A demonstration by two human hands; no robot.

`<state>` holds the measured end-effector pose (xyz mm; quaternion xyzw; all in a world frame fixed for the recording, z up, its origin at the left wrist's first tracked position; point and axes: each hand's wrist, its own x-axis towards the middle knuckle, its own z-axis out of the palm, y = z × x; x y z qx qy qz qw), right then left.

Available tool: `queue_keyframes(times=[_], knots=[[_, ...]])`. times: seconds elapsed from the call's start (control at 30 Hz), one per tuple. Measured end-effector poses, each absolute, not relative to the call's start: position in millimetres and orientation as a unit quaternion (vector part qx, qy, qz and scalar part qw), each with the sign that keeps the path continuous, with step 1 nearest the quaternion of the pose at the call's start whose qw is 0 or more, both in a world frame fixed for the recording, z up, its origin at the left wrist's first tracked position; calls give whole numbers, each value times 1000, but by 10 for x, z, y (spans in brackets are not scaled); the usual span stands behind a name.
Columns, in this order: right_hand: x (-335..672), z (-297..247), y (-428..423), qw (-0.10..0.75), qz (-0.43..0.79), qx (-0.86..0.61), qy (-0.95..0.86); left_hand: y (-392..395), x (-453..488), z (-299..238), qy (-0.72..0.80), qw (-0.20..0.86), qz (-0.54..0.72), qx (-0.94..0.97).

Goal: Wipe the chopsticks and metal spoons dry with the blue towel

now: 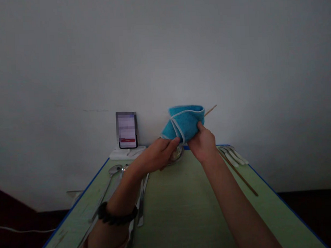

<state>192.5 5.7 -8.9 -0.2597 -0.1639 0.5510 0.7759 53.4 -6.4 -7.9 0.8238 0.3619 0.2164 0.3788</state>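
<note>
A blue cloth with pale edging is held up above the far end of the table, folded over itself. My left hand is closed on its lower left part, thumb on top. My right hand grips the cloth's right side, with the thumb pressed against the front. From behind the cloth's right edge pokes the tip of a thin wooden chopstick; its middle is hidden by the cloth. Partly covered by my left hand, a small clear glass dish or jar stands behind and below.
At the left lie a long-handled spoon and table knives, partly under my left arm. On the right are a brown chopstick and several pale-handled utensils. A phone leans upright on a white stand near the wall.
</note>
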Motion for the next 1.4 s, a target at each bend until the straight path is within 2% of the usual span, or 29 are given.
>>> queue_keyframes(times=[0.23,0.53,0.8,1.2,1.4], knots=[[2029,-58,36,703,616,-270,-230,18,453,-103,372,345,288,812],[1994,-111,74,776,562,-251,-139,-85,563,-104,360,330,194,851],[1947,-122,31,693,676,-191,-161,-73,558,-115,360,317,196,856],[1905,-162,-29,703,664,-180,-179,-55,561,-138,378,263,162,873],[1920,-87,-81,730,635,-159,-195,-73,567,-128,373,286,149,870]])
